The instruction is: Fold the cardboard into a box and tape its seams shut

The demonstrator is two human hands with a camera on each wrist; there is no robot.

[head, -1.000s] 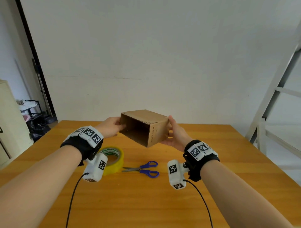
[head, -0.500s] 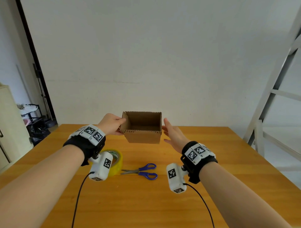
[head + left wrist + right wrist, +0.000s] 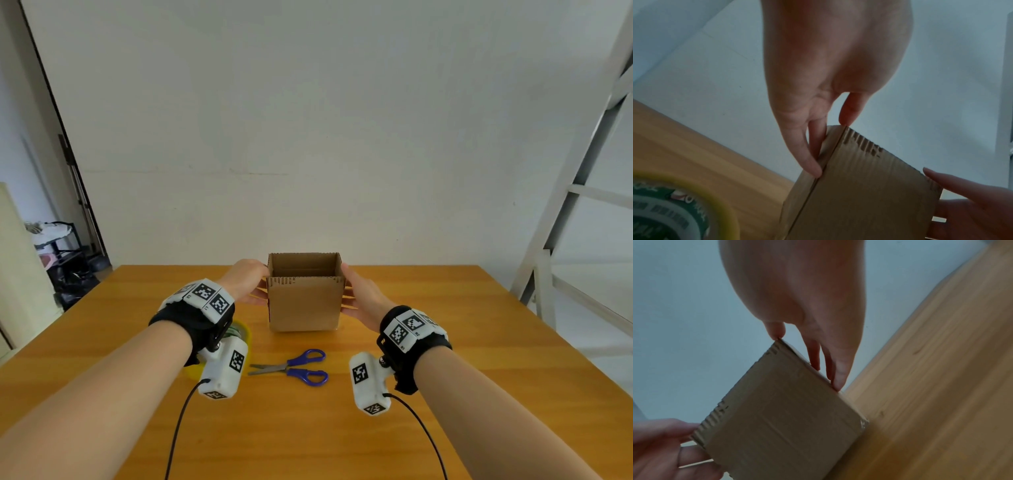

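Your left hand (image 3: 248, 281) and right hand (image 3: 363, 294) press straight, relaxed fingers flat against opposite sides of the open-topped cardboard box (image 3: 305, 301), upright on the table (image 3: 445, 342), scissors (image 3: 294, 368) nearby.

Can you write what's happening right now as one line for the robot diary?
box: upright on table, top open | left hand: fingers flat on left wall | right hand: fingers flat on right wall | tape, scissors: untouched
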